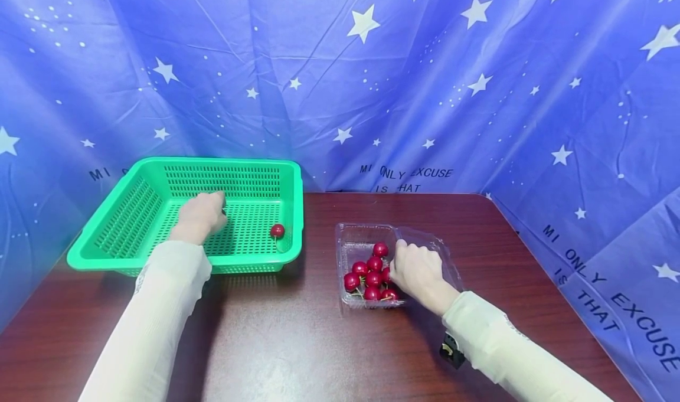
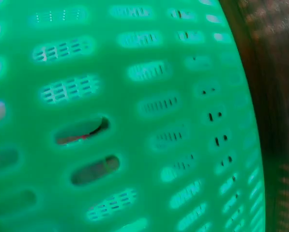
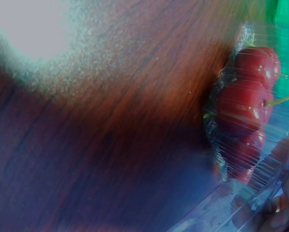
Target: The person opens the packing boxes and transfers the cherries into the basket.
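Observation:
My left hand (image 1: 199, 215) is lowered inside the green plastic basket (image 1: 294, 177), its fingers curled. A sliver of red (image 2: 79, 139) shows through a slot of the basket wall in the left wrist view, seemingly a cherry in those fingers; most of it is hidden. One red cherry (image 1: 277, 231) with a stem lies at the basket's right end. My right hand (image 1: 419, 272) grips the right edge of a clear plastic box (image 1: 350, 232), fingertips partly hidden. Several cherries (image 1: 374, 278) lie together in this box, and the right wrist view shows others (image 3: 243, 106) through its clear wall.
The box's clear lid (image 1: 446, 260) lies folded out to the right, under and behind my right hand. Both containers stand on a dark red-brown wooden table (image 1: 276, 343). A blue star-print curtain (image 1: 319, 48) hangs along the table's back and sides.

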A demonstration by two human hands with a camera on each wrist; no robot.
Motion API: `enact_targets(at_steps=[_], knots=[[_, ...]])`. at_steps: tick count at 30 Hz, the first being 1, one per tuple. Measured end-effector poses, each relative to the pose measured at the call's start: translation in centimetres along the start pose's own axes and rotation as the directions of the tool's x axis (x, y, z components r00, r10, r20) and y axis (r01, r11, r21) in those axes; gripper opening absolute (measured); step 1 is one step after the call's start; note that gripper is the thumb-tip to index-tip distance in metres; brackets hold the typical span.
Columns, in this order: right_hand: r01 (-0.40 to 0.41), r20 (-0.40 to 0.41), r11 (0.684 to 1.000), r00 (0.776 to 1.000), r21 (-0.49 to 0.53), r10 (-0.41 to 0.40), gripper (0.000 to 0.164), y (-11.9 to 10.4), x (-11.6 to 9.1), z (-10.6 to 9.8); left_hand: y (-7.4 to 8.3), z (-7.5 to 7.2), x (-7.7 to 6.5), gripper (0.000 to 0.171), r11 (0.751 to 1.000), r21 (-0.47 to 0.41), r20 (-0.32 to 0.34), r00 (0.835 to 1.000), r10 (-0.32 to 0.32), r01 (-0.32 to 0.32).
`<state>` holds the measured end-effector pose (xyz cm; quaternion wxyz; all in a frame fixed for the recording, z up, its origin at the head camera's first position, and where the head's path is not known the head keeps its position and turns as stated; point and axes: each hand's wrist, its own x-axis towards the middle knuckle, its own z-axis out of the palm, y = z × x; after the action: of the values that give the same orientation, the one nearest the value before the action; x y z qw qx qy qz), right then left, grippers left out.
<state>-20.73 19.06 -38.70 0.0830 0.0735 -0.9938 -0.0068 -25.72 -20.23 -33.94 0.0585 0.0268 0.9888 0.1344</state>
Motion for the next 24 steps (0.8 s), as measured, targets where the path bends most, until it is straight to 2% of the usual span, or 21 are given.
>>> enact_targets(at_steps=[16, 24], knots=[[-0.013, 0.021, 1.0, 1.0, -0.003, 0.013, 0.019, -0.02, 0.11, -0.01, -0.39, -0.01, -0.04, 0.03, 1.0, -0.007, 0.001, 1.0, -0.009, 0.009], [-0.014, 0.02, 1.0, 1.0, 0.0, 0.014, 0.018, -0.03, 0.13, 0.04, -0.39, -0.05, -0.02, 0.033, 1.0, 0.006, 0.023, 1.0, -0.009, 0.009]])
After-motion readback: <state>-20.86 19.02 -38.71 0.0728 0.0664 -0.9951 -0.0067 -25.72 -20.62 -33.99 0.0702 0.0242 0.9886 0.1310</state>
